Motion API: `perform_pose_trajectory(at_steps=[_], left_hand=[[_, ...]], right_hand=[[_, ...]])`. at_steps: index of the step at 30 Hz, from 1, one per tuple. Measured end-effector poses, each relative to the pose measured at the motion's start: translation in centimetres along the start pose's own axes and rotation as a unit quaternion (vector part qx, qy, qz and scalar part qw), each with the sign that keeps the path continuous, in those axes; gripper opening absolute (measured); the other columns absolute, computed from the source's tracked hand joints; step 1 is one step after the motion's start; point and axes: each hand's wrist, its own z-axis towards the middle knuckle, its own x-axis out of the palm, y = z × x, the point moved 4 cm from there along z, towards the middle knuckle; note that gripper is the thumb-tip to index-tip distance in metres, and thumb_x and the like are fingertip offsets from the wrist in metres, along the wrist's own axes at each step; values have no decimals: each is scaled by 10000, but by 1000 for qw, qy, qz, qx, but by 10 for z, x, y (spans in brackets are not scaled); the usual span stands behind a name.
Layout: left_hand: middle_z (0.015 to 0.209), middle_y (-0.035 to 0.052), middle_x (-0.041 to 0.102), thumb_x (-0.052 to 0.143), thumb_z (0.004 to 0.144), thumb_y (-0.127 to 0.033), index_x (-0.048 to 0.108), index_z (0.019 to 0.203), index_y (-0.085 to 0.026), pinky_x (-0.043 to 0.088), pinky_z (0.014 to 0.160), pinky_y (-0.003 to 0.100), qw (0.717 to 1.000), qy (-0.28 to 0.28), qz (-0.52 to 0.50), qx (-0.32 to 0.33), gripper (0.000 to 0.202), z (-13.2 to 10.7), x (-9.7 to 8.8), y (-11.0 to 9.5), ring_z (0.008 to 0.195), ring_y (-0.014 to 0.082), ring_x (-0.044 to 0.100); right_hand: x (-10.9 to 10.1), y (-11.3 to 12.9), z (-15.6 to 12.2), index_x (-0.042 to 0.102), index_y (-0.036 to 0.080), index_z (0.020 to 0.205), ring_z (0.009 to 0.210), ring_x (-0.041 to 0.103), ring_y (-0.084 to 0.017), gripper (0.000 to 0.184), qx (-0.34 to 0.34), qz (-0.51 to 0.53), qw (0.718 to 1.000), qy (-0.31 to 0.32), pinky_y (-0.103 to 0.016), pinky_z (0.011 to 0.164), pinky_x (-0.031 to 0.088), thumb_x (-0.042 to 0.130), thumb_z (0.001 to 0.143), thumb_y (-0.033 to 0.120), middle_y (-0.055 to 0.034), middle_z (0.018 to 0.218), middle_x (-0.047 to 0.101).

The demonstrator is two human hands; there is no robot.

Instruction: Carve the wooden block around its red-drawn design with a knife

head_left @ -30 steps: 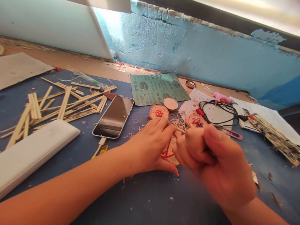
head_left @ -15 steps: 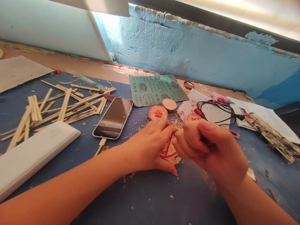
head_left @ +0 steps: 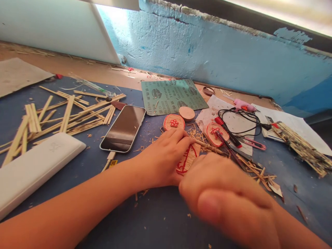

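Observation:
A light wooden piece with red lines (head_left: 191, 159) lies on the dark blue table top, its surface rough inside the lines. My left hand (head_left: 162, 159) curls round its left side and presses it down. Closed into a fist, my right hand (head_left: 225, 197) is over the near right edge of the piece and blurred by motion. What the fist holds, if anything, is hidden behind the fingers. Just beyond my hands are a round wooden disc with a red flower (head_left: 173, 122), a plain wooden disc (head_left: 186, 113) and a disc with a red star (head_left: 215, 135).
A phone (head_left: 124, 128) on a cable, a white power bank (head_left: 41, 173) and loose wooden sticks (head_left: 70, 114) lie to the left. Green sandpaper (head_left: 171, 97) is at the back. To the right are a black cable (head_left: 240, 133), a pink glue gun (head_left: 243, 104) and bundled sticks (head_left: 301, 147).
My right fist has come nearer and lower, uncovering the star disc and the tools behind it. My left hand stays on the wooden piece. The view has shifted slightly.

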Motion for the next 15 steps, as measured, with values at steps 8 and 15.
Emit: perform_pose_trajectory(at_steps=[8,15], left_hand=[[1413,191,601,910,784,-579,637,1367,-151,444,1227,613,1000,21,-3,-6,773,0,-1,-2,1403,430,527],[1411,201,619,985,610,-735,643,1321,-159,455,1219,612,1000,18,-6,-17,978,3,-5,-4,1358,430,560]], right_hand=[[6,-1,19,364,237,653,558,319,-136,445,-56,26,996,-67,-314,539,327,458,1085,288,37,609,343],[-5,-4,28,359,240,596,463,231,-115,477,-40,145,984,-95,-294,439,231,505,1039,339,54,543,240]])
